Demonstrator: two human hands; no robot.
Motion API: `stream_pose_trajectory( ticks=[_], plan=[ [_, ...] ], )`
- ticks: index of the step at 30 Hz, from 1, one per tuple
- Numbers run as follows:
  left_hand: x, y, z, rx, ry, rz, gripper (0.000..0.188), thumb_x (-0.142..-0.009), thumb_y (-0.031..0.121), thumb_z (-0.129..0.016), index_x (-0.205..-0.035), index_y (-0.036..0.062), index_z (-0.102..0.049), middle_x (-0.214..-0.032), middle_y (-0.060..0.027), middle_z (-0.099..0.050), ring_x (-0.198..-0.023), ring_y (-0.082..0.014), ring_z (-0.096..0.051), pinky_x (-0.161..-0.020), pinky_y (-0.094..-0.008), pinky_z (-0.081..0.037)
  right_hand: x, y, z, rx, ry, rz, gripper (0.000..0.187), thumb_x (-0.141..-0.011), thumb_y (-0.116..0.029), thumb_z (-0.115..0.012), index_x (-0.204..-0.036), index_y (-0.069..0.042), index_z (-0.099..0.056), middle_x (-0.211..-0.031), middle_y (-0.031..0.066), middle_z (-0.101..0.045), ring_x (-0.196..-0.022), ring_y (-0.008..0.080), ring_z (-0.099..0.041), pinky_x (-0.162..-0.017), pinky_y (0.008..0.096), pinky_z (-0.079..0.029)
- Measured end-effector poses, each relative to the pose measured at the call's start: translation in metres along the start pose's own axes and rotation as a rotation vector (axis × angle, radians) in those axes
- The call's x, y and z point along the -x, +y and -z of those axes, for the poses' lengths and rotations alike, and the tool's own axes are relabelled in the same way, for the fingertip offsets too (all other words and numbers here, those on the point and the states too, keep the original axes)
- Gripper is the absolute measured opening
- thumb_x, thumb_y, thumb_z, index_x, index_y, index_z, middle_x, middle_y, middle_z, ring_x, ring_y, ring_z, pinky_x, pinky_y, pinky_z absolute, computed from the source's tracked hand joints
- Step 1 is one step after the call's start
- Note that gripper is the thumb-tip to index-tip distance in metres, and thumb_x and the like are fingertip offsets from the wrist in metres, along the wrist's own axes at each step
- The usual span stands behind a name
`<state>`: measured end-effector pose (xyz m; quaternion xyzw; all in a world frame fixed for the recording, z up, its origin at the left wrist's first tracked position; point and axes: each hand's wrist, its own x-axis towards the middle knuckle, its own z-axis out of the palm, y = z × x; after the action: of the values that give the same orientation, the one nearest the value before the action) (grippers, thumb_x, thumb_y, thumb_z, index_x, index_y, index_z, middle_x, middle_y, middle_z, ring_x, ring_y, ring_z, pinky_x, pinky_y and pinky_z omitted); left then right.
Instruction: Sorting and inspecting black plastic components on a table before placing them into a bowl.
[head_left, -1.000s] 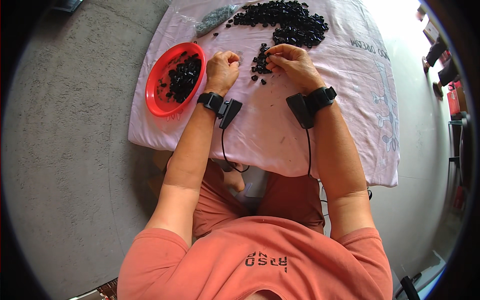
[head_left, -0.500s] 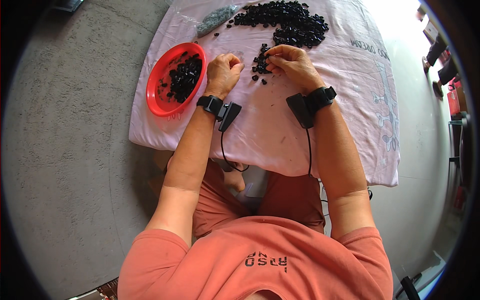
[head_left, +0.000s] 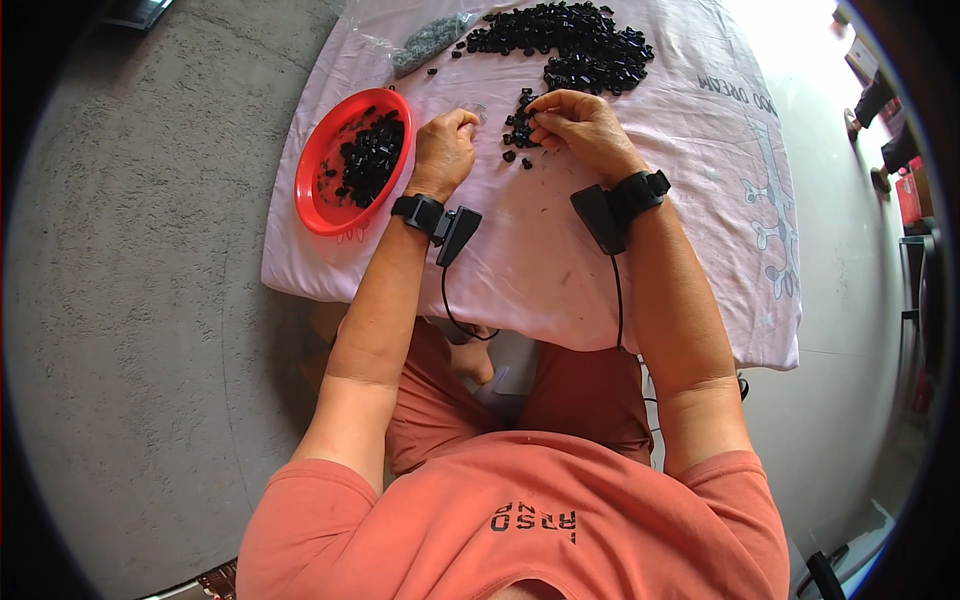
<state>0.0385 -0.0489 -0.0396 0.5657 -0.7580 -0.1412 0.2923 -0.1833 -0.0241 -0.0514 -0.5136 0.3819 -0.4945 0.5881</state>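
The right hand (head_left: pixel 583 128) pinches beside black pieces (head_left: pixel 517 132) on the pink cloth (head_left: pixel 520 235), the left hand (head_left: pixel 445 150) curls near the red bowl (head_left: pixel 313 208), I cannot tell what either grips, and a brushing knuckle could scatter loose ones

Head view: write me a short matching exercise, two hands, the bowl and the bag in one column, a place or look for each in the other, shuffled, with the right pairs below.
Things:
1. Bowl
2. Bag
3. Left hand
4. Right hand

Place or look:
A. Between the bowl and the small black cluster
B. Clear, with grey contents
C. At the small black cluster
D. Red, with black pieces inside

Pairs: 1-D, 2-B, 3-A, 4-C
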Motion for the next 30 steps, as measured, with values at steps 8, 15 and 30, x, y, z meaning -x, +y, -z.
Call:
stream_pose_trajectory(
  ticks=[8, 15, 30],
  plan=[
    [-0.003, 0.002, 0.002, -0.159, 0.031, -0.071, 0.009, -0.090, 0.011, -0.054, -0.093, 0.0050, -0.061, -0.076, -0.0103, -0.067, -0.069, -0.0233, -0.068, -0.067, -0.0358, -0.052, -0.001, 0.000, 0.000, 0.009, -0.006, 0.003, 0.016, -0.094, -0.011, -0.059, -0.107, -0.004, -0.065, -0.092, 0.0027, -0.067, -0.079, 0.0080, -0.064, -0.072, 0.0213, -0.053],
    [-0.003, 0.009, 0.004, -0.163, 0.016, -0.017, 0.010, -0.092, 0.011, -0.053, -0.099, 0.0050, -0.057, -0.083, -0.0155, -0.065, -0.069, -0.0267, -0.067, -0.067, -0.0393, -0.051, 0.001, -0.002, -0.001, 0.006, 0.004, -0.009, 0.016, -0.095, -0.011, -0.058, -0.107, -0.004, -0.065, -0.092, 0.0029, -0.068, -0.079, 0.0079, -0.064, -0.071, 0.0211, -0.053],
    [0.000, 0.016, 0.004, 0.491, -0.064, 0.175, 0.013, -0.091, 0.000, -0.054, -0.099, -0.0017, -0.063, -0.081, -0.0060, -0.067, -0.070, -0.0125, -0.068, -0.062, -0.0247, -0.054, 0.001, -0.004, -0.001, 0.015, 0.002, 0.001, 0.019, -0.094, -0.017, -0.061, -0.106, -0.002, -0.065, -0.091, 0.0038, -0.068, -0.079, 0.0087, -0.064, -0.071, 0.0217, -0.052]
  ],
)
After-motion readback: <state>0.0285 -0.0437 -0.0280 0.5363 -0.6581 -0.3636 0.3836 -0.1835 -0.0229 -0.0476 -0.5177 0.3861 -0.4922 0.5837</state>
